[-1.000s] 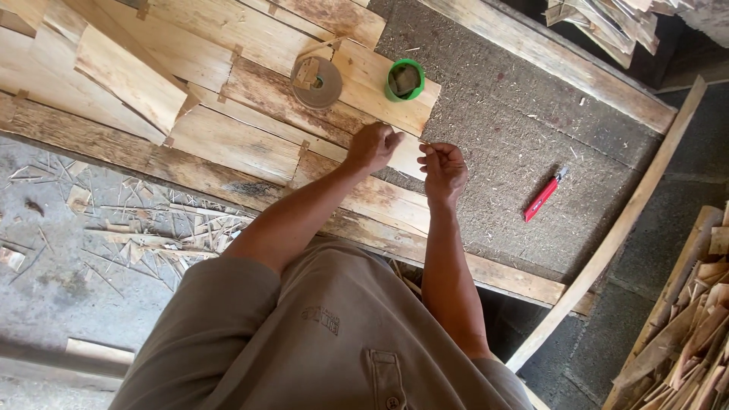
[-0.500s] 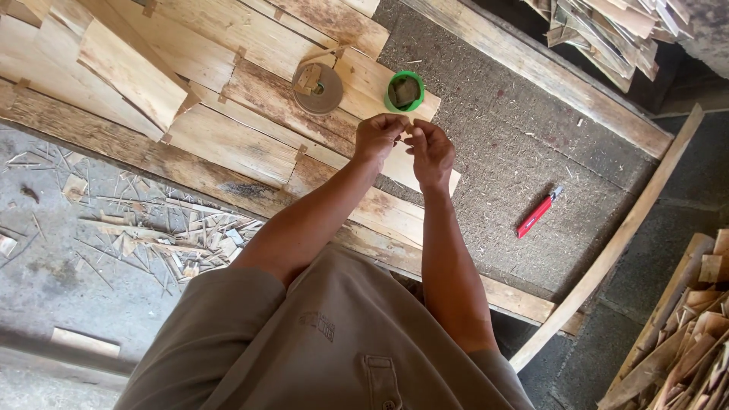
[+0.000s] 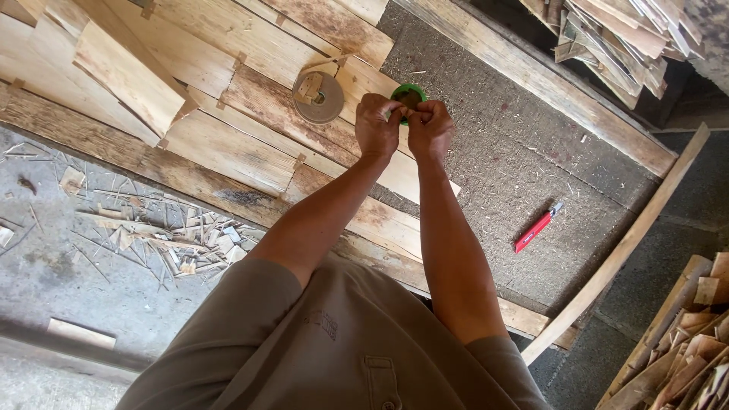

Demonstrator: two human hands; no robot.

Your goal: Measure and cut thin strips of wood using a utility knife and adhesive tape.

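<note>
Both hands (image 3: pixel 404 125) pinched together, green tape roll (image 3: pixel 408 94) flat, hole upward

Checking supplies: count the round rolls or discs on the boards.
2. A brown disc lies on the boards, left of the hands. A green ring sits just beyond the left hand and right hand, partly hidden. More could lie under the boards.
</note>
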